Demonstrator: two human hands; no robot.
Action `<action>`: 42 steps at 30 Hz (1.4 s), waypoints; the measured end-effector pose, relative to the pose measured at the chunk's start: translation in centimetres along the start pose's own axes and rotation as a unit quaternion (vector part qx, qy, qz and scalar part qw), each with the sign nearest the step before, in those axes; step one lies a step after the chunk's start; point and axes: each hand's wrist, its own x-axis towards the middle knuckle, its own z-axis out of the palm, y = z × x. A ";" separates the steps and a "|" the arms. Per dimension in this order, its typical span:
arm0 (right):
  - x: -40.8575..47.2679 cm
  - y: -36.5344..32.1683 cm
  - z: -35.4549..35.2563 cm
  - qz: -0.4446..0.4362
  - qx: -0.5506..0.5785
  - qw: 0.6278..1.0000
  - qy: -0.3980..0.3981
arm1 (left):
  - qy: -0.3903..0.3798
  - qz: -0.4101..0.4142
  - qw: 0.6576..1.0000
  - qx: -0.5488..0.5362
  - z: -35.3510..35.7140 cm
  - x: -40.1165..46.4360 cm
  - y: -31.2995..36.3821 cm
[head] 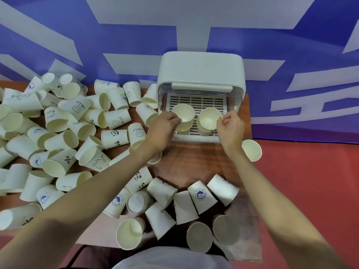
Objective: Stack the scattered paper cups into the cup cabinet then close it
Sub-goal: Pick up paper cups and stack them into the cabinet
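Now both hands (196,123) pinching cup rims (210,118).

My left hand (165,123) hides part of one cup stack (184,121), and the left edge cuts off some cups (3,121).

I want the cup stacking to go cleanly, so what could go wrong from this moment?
1. Both hands pinch rims: the left hand on the left stack of white paper cups, the right hand on the right stack of white paper cups. Thin rims could crumple.
2. A single white paper cup overhangs the brown wooden table edge; the right arm might knock it off.
3. The white plastic cup cabinet's raised clear lid could drop onto the hands.
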 end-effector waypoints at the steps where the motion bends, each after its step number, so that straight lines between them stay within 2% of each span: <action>1: 0.1 0.1 0.3 0.001 -0.011 1.000 -0.005 | -0.012 0.000 1.000 0.002 0.3 0.0 -0.2; 9: 0.3 0.4 1.9 0.020 -0.088 0.996 -0.020 | -0.085 -0.028 0.996 0.010 1.8 -0.6 0.0; 15: 0.1 0.3 2.0 0.001 -0.123 0.992 -0.040 | -0.115 -0.027 0.992 0.036 1.8 -0.8 0.4; 18: -0.3 0.3 1.5 -0.004 -0.108 0.992 -0.059 | -0.106 -0.034 0.993 0.046 1.3 -1.0 0.7; 21: -2.1 0.2 -0.2 -0.056 -0.067 0.993 -0.079 | -0.069 -0.037 0.997 0.022 0.7 -2.1 1.5; 25: -6.6 0.8 -4.0 -0.061 -0.028 0.991 -0.119 | -0.069 0.033 0.997 -0.008 0.4 -5.3 2.9; 31: -12.5 5.7 -7.3 -0.015 -0.034 0.990 -0.133 | -0.186 0.158 0.968 -0.059 1.9 -9.4 5.6; 37: -14.9 9.8 -9.2 -0.008 -0.085 0.961 -0.264 | -0.298 0.168 0.938 -0.046 2.8 -10.1 8.7; 42: -15.5 10.3 -9.1 -0.011 -0.107 0.942 -0.319 | -0.381 0.189 0.905 0.002 3.2 -9.0 10.3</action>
